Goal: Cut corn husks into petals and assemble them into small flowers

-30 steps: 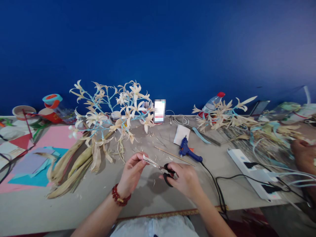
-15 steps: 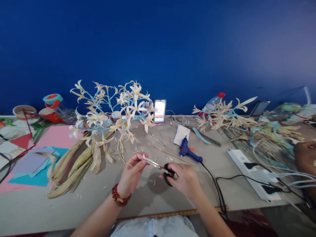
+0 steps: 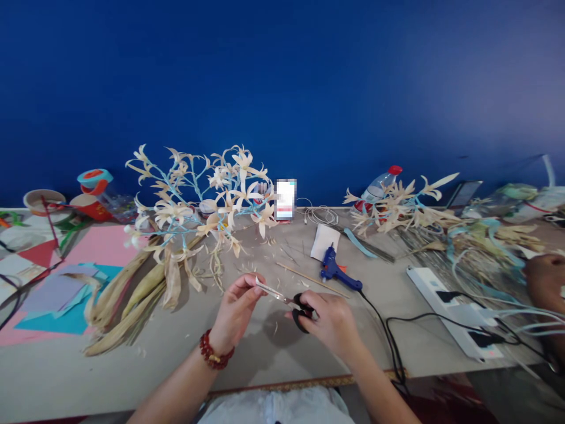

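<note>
The flowering branch [image 3: 244, 195] looks largely complete; the husks [image 3: 148, 294] before it seem unworked. The left hand [image 3: 238, 306] pinches finger to thumb, the right hand [image 3: 333, 321] wraps the handles of the scissors [image 3: 279, 294], and the pinched pale sliver [image 3: 259, 283], at the blade tips, seems part-trimmed

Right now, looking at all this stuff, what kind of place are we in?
Probably a craft workspace, though I can't tell whether it's in a home, classroom or workshop. The right hand holds scissors, a blue glue gun lies on the table, and pale, handmade-looking flowers stand near the wall.
</note>
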The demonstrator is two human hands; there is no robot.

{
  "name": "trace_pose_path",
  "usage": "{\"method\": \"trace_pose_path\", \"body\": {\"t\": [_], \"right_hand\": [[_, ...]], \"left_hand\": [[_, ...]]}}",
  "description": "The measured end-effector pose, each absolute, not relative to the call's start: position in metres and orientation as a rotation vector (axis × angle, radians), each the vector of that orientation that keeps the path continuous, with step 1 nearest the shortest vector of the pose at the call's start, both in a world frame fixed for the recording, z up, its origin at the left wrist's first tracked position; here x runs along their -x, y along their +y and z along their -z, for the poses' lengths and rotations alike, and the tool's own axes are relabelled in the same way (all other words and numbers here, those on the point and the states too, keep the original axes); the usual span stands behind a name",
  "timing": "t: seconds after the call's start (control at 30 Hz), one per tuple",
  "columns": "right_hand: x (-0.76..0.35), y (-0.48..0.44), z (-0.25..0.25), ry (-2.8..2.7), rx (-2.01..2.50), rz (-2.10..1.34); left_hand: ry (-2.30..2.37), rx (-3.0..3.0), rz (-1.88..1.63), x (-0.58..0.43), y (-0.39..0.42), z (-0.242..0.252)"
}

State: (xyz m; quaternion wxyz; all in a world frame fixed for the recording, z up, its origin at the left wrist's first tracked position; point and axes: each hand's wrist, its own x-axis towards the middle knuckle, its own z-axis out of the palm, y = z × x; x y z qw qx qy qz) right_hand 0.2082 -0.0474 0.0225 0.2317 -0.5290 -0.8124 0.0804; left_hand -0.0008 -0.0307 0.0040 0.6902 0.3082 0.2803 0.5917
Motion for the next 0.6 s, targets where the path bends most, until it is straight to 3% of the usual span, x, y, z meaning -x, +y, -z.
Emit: {"method": "trace_pose_path", "body": {"t": [0.23,0.6], "right_hand": [[-0.212,-0.044,-0.022,-2.11,1.557,-0.359],[-0.213,-0.045,-0.001,-2.366,1.839,-0.395]], "left_hand": [[0.661,-0.725,-1.345,0.0,-0.031,-0.008],[0.941,-0.615,-1.289,0.0,-0.024,0.004]]}}
